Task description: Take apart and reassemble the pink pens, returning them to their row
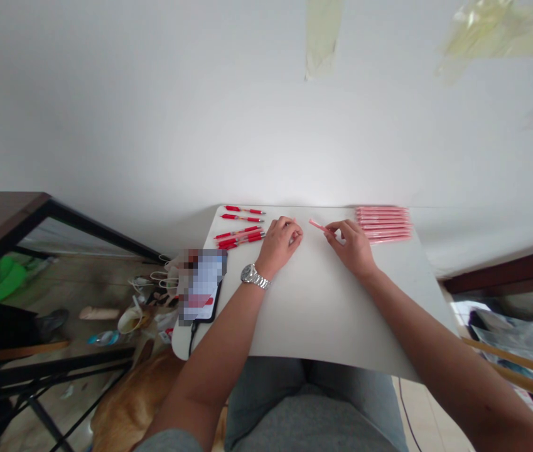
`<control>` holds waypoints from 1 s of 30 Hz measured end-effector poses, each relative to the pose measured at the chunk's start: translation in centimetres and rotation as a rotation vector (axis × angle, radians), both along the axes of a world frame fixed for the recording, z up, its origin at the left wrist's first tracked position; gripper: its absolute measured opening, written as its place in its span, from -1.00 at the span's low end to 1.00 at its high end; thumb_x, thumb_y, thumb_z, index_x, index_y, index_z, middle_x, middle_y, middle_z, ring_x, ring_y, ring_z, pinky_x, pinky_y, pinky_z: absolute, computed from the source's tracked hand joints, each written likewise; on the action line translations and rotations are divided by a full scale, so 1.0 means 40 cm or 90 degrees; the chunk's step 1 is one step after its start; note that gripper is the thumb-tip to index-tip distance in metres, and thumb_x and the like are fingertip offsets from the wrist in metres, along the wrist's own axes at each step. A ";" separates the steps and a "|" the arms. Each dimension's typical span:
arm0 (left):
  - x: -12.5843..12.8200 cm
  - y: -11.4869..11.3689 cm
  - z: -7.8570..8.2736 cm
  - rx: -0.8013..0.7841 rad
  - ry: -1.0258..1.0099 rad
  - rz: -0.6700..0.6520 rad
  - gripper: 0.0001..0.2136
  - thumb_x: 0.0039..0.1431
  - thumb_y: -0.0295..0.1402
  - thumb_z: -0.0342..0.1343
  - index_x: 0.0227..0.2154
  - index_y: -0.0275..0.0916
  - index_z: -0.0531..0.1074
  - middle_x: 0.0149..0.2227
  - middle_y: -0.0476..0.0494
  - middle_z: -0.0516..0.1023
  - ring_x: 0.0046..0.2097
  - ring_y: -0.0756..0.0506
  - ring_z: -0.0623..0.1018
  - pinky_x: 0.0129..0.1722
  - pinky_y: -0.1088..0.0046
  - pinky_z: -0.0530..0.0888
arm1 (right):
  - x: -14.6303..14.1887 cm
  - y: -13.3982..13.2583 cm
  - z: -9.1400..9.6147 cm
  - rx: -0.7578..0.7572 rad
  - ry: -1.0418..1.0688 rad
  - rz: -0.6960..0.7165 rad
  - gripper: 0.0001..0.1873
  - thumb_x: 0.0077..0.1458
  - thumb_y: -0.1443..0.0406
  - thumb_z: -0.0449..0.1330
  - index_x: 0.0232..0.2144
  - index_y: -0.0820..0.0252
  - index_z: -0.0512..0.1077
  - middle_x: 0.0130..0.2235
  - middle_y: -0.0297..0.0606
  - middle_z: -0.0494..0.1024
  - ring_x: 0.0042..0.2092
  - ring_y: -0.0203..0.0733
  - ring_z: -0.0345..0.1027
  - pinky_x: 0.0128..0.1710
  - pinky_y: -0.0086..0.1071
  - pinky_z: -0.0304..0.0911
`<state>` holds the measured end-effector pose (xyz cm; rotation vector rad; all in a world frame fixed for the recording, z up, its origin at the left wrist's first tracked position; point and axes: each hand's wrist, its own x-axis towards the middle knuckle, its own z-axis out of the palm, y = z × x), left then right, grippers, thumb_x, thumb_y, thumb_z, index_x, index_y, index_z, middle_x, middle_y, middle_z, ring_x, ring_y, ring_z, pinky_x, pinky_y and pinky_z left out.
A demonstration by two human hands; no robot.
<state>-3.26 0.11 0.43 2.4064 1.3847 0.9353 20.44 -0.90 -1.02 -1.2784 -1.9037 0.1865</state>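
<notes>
Over the white table, my right hand pinches a slim pink stick between thumb and fingers, its free end pointing left. My left hand, with a metal watch on the wrist, is curled with fingertips together. A bit of pink shows just beyond its fingers, but what it holds is hidden. Several red pens lie in a loose column left of this hand. Close to my right hand, several pink sticks in clear, shiny wrapping lie side by side.
A phone with a cable rests at the left edge of the white table. The wall stands right behind. A tan dog lies on the floor at left, near a dark-framed desk and scattered items.
</notes>
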 end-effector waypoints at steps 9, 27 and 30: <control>-0.002 -0.005 0.011 -0.009 -0.151 0.054 -0.90 0.43 -0.43 0.04 -0.13 -0.14 0.43 -0.17 -0.10 0.53 -0.14 -0.10 0.52 -0.05 0.35 0.47 | 0.002 0.006 -0.011 -0.005 -0.009 0.026 -0.89 0.32 0.25 0.22 -0.15 0.08 0.54 -0.23 -0.23 0.57 -0.23 -0.10 0.42 -0.17 -0.22 0.29; 0.011 -0.002 0.004 -0.018 -0.203 -0.019 -0.88 0.43 -0.37 0.08 -0.10 -0.17 0.51 -0.11 -0.12 0.61 -0.10 -0.07 0.60 -0.01 0.38 0.54 | 0.001 0.010 -0.015 0.013 -0.027 0.053 -0.86 0.35 0.25 0.20 -0.12 0.08 0.56 -0.21 -0.20 0.57 -0.19 -0.07 0.44 -0.15 -0.19 0.32; 0.014 -0.003 0.006 -0.038 -0.217 -0.022 -0.87 0.43 -0.35 0.08 -0.09 -0.16 0.51 -0.10 -0.10 0.64 -0.10 -0.06 0.63 -0.01 0.40 0.56 | 0.000 0.012 -0.015 0.009 -0.023 0.048 -0.86 0.34 0.24 0.20 -0.13 0.08 0.56 -0.21 -0.20 0.57 -0.20 -0.07 0.44 -0.16 -0.19 0.33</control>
